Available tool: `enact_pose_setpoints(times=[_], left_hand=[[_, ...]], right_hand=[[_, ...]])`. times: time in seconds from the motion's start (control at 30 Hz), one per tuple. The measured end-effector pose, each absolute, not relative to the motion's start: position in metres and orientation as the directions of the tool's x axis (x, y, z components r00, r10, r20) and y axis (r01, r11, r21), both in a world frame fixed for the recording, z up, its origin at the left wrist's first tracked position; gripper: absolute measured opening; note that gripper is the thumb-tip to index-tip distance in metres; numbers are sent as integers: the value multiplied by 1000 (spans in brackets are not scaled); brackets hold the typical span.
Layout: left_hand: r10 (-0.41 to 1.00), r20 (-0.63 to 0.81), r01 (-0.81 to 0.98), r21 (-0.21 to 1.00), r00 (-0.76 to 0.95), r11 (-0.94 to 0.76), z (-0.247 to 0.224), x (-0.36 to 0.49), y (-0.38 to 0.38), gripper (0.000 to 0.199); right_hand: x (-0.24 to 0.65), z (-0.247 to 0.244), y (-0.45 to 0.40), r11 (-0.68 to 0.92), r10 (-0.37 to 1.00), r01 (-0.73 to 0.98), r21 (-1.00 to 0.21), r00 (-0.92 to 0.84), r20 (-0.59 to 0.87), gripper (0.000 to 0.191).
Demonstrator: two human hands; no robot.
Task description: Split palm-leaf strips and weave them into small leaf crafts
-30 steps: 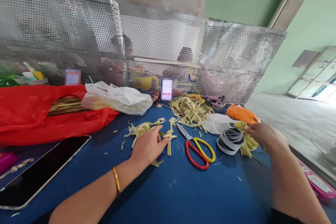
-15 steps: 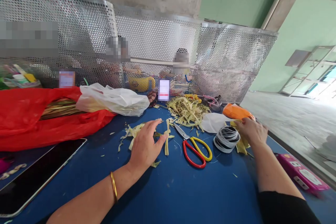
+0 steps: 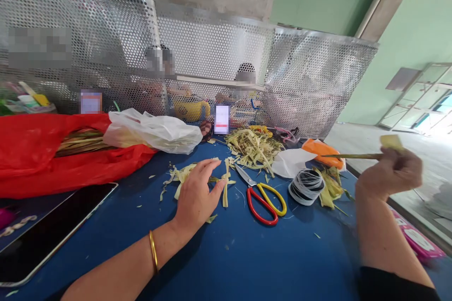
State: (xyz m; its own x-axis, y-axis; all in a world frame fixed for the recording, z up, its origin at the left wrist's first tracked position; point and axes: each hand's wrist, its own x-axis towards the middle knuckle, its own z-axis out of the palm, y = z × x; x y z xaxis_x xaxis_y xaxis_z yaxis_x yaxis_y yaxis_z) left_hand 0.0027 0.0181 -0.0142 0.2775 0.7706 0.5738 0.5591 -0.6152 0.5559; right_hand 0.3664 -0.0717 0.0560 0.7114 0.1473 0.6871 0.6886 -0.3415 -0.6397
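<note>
My right hand [image 3: 395, 174] is raised over the table's right edge, fingers closed on a yellowish husk strip with a thin brown-green stem [image 3: 349, 156] pointing left. Below and left of it lie more yellow husk pieces [image 3: 330, 188], beside a spool of white thread [image 3: 306, 187]. My left hand [image 3: 197, 190] rests on the blue table with its fingers stretched and thumb apart. Pale husk strips [image 3: 226, 186] lie by its thumb, and other scraps are partly hidden behind it. Scissors [image 3: 262, 203] with one red and one yellow handle lie between my hands.
A heap of husk shreds [image 3: 254, 148] sits at the back, near an orange packet [image 3: 319, 153]. On the left are a red plastic bag [image 3: 28, 155], a white bag [image 3: 155, 131] and a large phone or tablet [image 3: 60, 235]. A perforated metal screen [image 3: 215, 51] stands behind; people are beyond it.
My right hand has lifted from the husk pieces beside the spool and moved right and up, carrying the stemmed husk strip. My left hand has stayed in place.
</note>
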Motion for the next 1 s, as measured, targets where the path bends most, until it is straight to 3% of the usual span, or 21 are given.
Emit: enact_pose_setpoints(times=[0.03, 0.1, 0.2, 0.27, 0.33, 0.4, 0.47, 0.53, 0.6, 0.73, 0.8, 0.9, 1.0], left_hand=[[764, 587, 547, 560, 269, -622, -13, 3, 18, 33], [742, 624, 503, 572, 245, -648, -9, 3, 15, 29], [721, 659, 385, 622, 214, -682, 0, 2, 8, 23], [763, 600, 269, 714, 239, -646, 7, 3, 0, 20], [842, 436, 135, 858, 319, -496, 12, 5, -8, 22], [875, 260, 21, 955, 408, -294, 14, 8, -13, 33], [856, 180, -55, 983, 484, -176, 12, 11, -14, 37], [854, 155, -72, 988, 497, -137, 8, 12, -12, 27], [887, 133, -31, 991, 443, -134, 3, 12, -7, 17], [925, 118, 93, 983, 361, -161, -1, 9, -3, 16], [919, 205, 194, 940, 337, -281, 1, 7, -4, 14], [829, 403, 325, 782, 388, -532, 6, 6, -9, 10], [783, 397, 259, 788, 479, -558, 10, 5, -8, 9]], right_hand=[[364, 61, -74, -228, 24, 677, -700, 723, 691, 55], [354, 72, -78, 32, -89, 640, -768, 767, 636, 51], [323, 83, -79, 329, 209, 510, -795, 782, 588, 41], [288, 79, -74, 405, 536, 327, -854, 672, 511, 25], [247, 65, -68, 337, 807, 123, -933, 473, 354, 18], [207, 46, -61, 126, 973, -64, -990, 201, 111, 22], [178, 27, -57, 1, 999, -184, -983, 38, -6, 23], [163, 13, -56, -30, 1000, -212, -977, -5, -30, 23], [160, 7, -56, -36, 999, -193, -981, -8, -35, 25], [169, 9, -59, -63, 998, -153, -986, -28, -60, 32], [172, 12, -61, -110, 992, -115, -987, -75, -102, 39], [170, 9, -62, -145, 982, -1, -989, -121, -144, 42], [168, 3, -61, -101, 985, 84, -991, -133, -112, 38]])
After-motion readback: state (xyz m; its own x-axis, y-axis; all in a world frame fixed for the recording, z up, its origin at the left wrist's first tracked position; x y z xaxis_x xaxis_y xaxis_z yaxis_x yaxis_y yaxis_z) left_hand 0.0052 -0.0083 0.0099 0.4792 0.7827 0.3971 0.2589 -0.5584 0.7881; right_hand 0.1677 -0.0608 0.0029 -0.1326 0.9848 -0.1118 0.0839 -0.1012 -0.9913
